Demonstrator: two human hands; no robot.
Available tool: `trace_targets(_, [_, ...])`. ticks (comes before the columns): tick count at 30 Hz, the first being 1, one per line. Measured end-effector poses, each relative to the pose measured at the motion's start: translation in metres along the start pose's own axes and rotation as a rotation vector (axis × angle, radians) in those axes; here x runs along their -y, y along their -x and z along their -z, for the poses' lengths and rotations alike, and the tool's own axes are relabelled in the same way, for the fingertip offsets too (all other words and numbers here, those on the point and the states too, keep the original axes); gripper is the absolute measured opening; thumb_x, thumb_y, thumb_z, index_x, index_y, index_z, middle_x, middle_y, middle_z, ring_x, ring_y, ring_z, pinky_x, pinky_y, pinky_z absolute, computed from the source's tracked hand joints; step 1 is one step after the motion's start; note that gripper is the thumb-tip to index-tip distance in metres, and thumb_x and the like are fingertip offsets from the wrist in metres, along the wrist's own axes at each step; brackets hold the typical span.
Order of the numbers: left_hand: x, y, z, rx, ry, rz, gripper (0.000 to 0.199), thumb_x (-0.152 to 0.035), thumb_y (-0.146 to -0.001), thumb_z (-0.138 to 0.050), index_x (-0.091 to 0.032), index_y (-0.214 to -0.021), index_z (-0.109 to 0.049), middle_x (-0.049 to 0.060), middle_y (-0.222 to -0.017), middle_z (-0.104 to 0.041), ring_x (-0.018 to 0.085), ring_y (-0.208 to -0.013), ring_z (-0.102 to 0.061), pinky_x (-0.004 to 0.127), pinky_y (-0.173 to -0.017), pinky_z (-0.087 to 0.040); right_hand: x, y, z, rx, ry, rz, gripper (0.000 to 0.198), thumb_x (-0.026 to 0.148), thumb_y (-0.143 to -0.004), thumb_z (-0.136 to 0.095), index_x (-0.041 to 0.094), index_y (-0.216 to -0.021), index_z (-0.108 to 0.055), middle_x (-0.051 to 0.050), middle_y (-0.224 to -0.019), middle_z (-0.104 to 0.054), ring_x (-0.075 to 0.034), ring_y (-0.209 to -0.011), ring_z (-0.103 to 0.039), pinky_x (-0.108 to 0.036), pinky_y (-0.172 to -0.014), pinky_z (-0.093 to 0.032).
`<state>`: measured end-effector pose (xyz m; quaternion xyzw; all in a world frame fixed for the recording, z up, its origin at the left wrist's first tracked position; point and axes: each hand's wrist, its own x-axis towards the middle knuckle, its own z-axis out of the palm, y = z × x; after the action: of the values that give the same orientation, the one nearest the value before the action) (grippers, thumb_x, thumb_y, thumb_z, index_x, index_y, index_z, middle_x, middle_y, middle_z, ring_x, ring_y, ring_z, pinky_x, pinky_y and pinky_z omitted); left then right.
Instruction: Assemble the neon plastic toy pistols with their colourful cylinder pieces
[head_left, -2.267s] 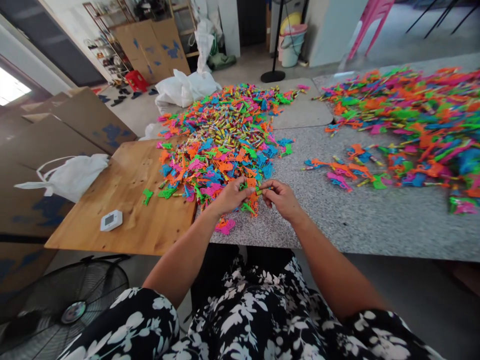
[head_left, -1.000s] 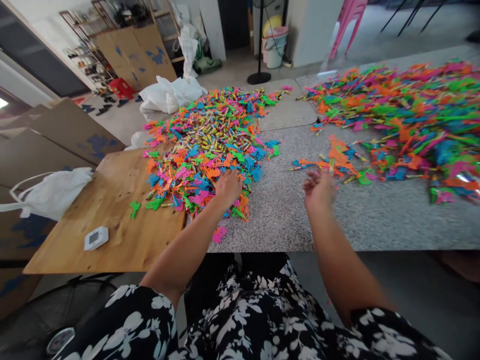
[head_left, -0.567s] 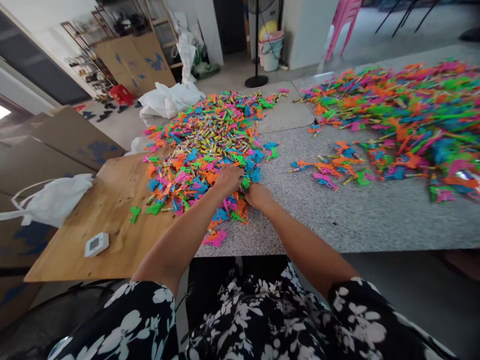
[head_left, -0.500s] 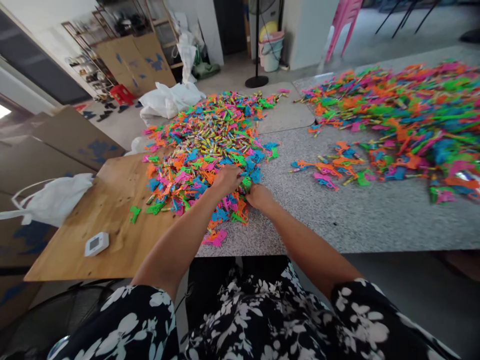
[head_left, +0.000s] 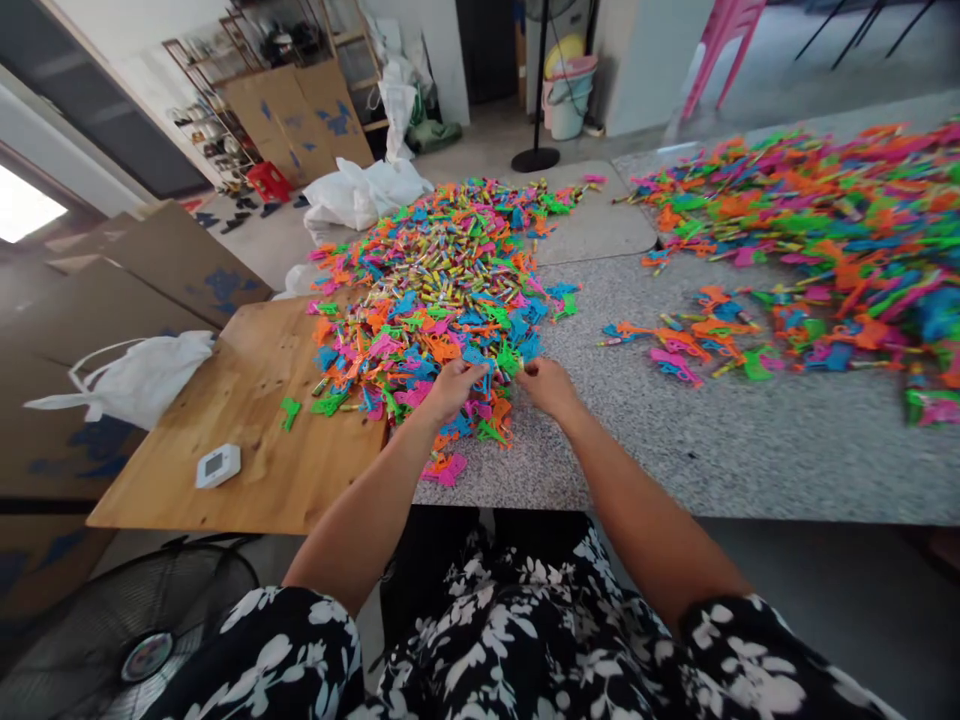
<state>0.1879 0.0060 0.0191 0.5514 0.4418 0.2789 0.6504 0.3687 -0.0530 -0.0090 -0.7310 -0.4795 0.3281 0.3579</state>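
Observation:
At the near side of a heap of small plastic toy guns (head_left: 382, 345) in pink, orange, green and blue, both hands are at work. My left hand (head_left: 452, 390) is closed, thumb and fingers pinching a blue toy gun (head_left: 478, 356). Just to its right, my right hand (head_left: 547, 386) is closed too, its fingertips pressed together beside a green toy gun (head_left: 508, 357). What the right fingertips hold is too small to make out. Small yellow-and-red wrapped tubes (head_left: 442, 275) cover the middle of the heap.
A second pile of toy guns (head_left: 840, 250) spreads over the grey speckled table (head_left: 637, 450) at right. On the wooden board (head_left: 172, 480) lie a white timer-like device (head_left: 218, 466) and a white bag (head_left: 150, 375). A fan (head_left: 142, 640) stands at lower left.
The view has shifted so the scene sits farther right. My hands have moved apart slightly, and the blue toy gun now shows in my left fingers.

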Motion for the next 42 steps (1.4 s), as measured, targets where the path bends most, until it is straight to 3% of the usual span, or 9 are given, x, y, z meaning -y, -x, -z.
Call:
trace_targets(3, [-0.001, 0.004, -0.002, 0.001, -0.047, -0.045, 0.04, -0.054, -0.08, -0.08, -0.018, -0.084, -0.062, 0.0, -0.073, -0.065, 0.015, -0.068, -0.06, 0.028, -0.065, -0.054, 0.002, 0.01, 0.004, 0.042, -0.639, 0.025, 0.03, 0.05, -0.083, -0.07, 0.023, -0.093, -0.065, 0.003, -0.071, -0.065, -0.013, -0.056, -0.057, -0.024, -0.051, -0.048])
trace_targets(6, [0.0, 0.005, -0.006, 0.022, -0.106, -0.112, 0.035, -0.051, -0.083, -0.079, -0.018, -0.088, -0.066, 0.002, -0.08, -0.069, 0.016, -0.076, -0.064, 0.029, -0.072, -0.053, 0.01, 0.019, 0.008, 0.099, -0.924, 0.061, 0.038, 0.056, -0.075, -0.076, 0.024, -0.088, -0.062, 0.008, -0.063, -0.056, -0.01, -0.048, -0.048, -0.022, -0.044, -0.043])
trace_targets(15, [-0.007, 0.015, -0.009, 0.181, -0.126, -0.214, 0.04, -0.054, -0.084, -0.076, -0.016, -0.098, -0.071, 0.005, -0.093, -0.074, 0.018, -0.087, -0.066, 0.032, -0.085, -0.053, 0.017, 0.023, 0.018, 0.139, -0.997, 0.09, 0.032, 0.045, -0.069, -0.082, 0.023, -0.084, -0.064, 0.01, -0.055, -0.05, -0.01, -0.049, -0.046, -0.022, -0.044, -0.043])
trace_targets(21, [-0.018, 0.021, -0.007, 0.208, -0.345, -0.256, 0.033, -0.046, -0.09, -0.072, -0.017, -0.105, -0.074, 0.005, -0.097, -0.077, 0.02, -0.092, -0.069, 0.034, -0.089, -0.055, 0.013, 0.024, 0.022, 0.166, -0.886, 0.145, 0.031, 0.05, -0.076, -0.078, 0.024, -0.086, -0.063, 0.008, -0.058, -0.053, -0.011, -0.048, -0.048, -0.024, -0.045, -0.044])
trace_targets(26, [-0.024, 0.02, -0.008, 0.42, -0.377, -0.211, 0.028, -0.045, -0.09, -0.073, -0.018, -0.094, -0.077, 0.005, -0.087, -0.079, 0.02, -0.084, -0.072, 0.033, -0.083, -0.057, 0.009, 0.03, 0.031, 0.202, -0.67, 0.27, 0.026, 0.05, -0.087, -0.071, 0.024, -0.09, -0.066, 0.008, -0.057, -0.054, -0.011, -0.047, -0.049, -0.024, -0.048, -0.044])
trace_targets(31, [-0.013, 0.016, -0.031, 0.558, -0.335, -0.135, 0.033, -0.05, -0.089, -0.072, -0.017, -0.088, -0.077, 0.007, -0.084, -0.078, 0.022, -0.084, -0.073, 0.034, -0.083, -0.058, -0.005, 0.043, 0.029, 0.167, -0.689, 0.177, 0.029, 0.052, -0.086, -0.071, 0.024, -0.091, -0.066, 0.008, -0.057, -0.052, -0.01, -0.045, -0.046, -0.022, -0.045, -0.038])
trace_targets(34, [-0.009, 0.011, -0.042, 0.414, -0.49, -0.095, 0.029, -0.045, -0.093, -0.069, -0.018, -0.102, -0.075, 0.007, -0.091, -0.079, 0.022, -0.086, -0.073, 0.035, -0.083, -0.058, -0.027, 0.038, 0.043, 0.067, -0.697, 0.096, 0.025, 0.046, -0.081, -0.074, 0.023, -0.087, -0.065, 0.009, -0.053, -0.05, -0.011, -0.043, -0.044, -0.022, -0.041, -0.036])
trace_targets(39, [-0.015, -0.001, -0.027, -0.024, -1.118, -0.163, 0.021, -0.03, -0.097, -0.061, -0.019, -0.111, -0.073, 0.014, -0.116, -0.075, 0.03, -0.113, -0.069, 0.041, -0.099, -0.053, -0.065, 0.004, 0.097, -0.654, -0.94, -0.121, 0.017, 0.04, -0.089, -0.058, 0.024, -0.083, -0.055, 0.004, -0.065, -0.058, -0.008, -0.045, -0.044, -0.021, -0.043, -0.035])
trace_targets(42, [-0.014, -0.01, -0.022, -0.1, -1.36, -0.207, 0.027, -0.034, -0.099, -0.06, -0.019, -0.12, -0.071, 0.017, -0.128, -0.07, 0.034, -0.125, -0.063, 0.044, -0.103, -0.053, -0.069, -0.014, 0.096, -0.642, -0.927, -0.179, 0.016, 0.039, -0.09, -0.056, 0.024, -0.086, -0.057, 0.001, -0.075, -0.066, -0.009, -0.047, -0.048, -0.022, -0.044, -0.039])
